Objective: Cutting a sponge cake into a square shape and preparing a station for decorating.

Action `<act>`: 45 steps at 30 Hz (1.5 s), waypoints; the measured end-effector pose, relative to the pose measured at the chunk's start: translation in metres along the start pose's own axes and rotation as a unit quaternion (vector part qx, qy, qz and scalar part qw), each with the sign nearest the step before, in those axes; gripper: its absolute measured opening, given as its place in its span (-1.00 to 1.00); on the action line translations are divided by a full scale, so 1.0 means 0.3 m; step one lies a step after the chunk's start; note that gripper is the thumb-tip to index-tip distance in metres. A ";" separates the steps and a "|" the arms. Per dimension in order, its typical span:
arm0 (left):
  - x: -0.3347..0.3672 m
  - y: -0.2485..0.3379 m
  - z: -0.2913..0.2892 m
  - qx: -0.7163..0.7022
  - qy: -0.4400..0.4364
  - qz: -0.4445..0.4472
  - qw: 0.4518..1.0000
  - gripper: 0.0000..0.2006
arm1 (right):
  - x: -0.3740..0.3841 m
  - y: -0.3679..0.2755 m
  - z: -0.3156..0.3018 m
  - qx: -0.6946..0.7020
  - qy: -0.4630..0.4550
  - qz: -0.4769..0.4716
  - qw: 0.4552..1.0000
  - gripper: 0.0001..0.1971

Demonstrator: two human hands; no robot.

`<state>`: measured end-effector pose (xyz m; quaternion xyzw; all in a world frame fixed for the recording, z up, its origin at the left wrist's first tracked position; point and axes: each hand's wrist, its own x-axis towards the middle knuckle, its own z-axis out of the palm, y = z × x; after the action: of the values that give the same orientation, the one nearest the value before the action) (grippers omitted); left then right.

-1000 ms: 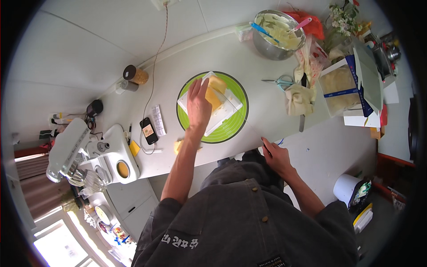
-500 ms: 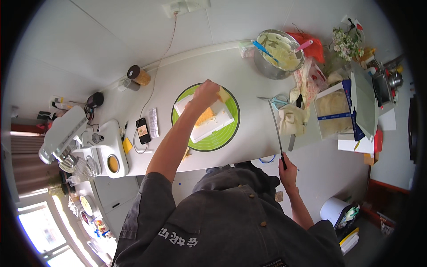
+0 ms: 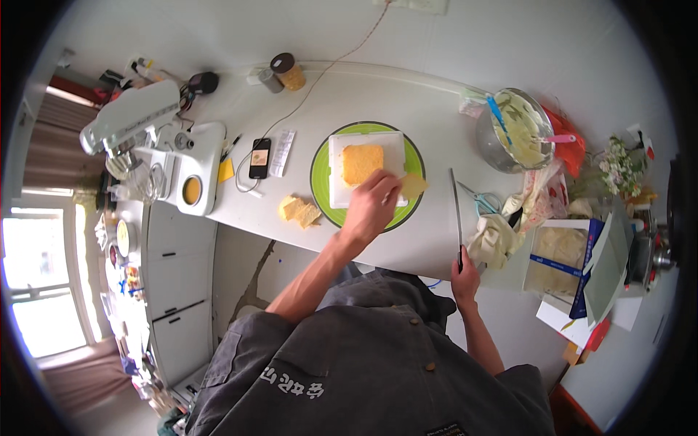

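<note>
A square golden sponge cake sits on a white square board, which rests on a round green mat. My left hand is over the board's near right part, just in front of the cake. Its fingers pinch a thin pale-yellow piece of cake that sticks out to the right over the mat. Away to the right, my right hand is closed round the dark handle of a long thin knife, its blade pointing toward the back. Cake trimmings lie on the table left of the mat.
A steel bowl of pale cream holds blue and pink spatulas. Scissors and a cloth lie right of the knife. At left are a phone, a paper slip and a stand mixer. A cable crosses the table.
My left hand has drawn back nearer the table's front, uncovering the cake, with the thin piece in its fingers. The whole view has shifted, and the trimmings now show fully. The knife stays in my right hand.
</note>
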<state>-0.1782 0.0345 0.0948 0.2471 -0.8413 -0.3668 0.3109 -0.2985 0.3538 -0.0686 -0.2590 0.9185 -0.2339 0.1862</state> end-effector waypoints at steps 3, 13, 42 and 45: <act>-0.190 -0.059 -0.150 -0.045 0.090 -0.152 0.983 -0.88 | 0.049 -0.002 -0.002 -0.015 -0.006 -0.023 1.000 -0.41; -0.508 -0.576 -0.403 -0.035 0.163 -0.392 0.905 -0.71 | 0.026 -0.022 0.049 -0.103 0.078 -0.158 0.979 -0.45; -0.567 -0.796 -0.241 -0.068 -0.024 -0.401 0.913 -0.60 | 0.021 -1.090 0.801 0.460 -0.279 0.284 0.793 -0.44; -0.569 -0.659 -0.236 -0.136 -0.070 -0.413 0.898 -0.63 | -0.076 -1.001 0.728 0.500 -0.210 0.315 0.779 -0.45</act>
<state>0.0257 -0.0086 -0.0778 0.5011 -0.6254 -0.5892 0.1028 -0.0625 0.0667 -0.0850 0.1312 0.6409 -0.5284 0.5411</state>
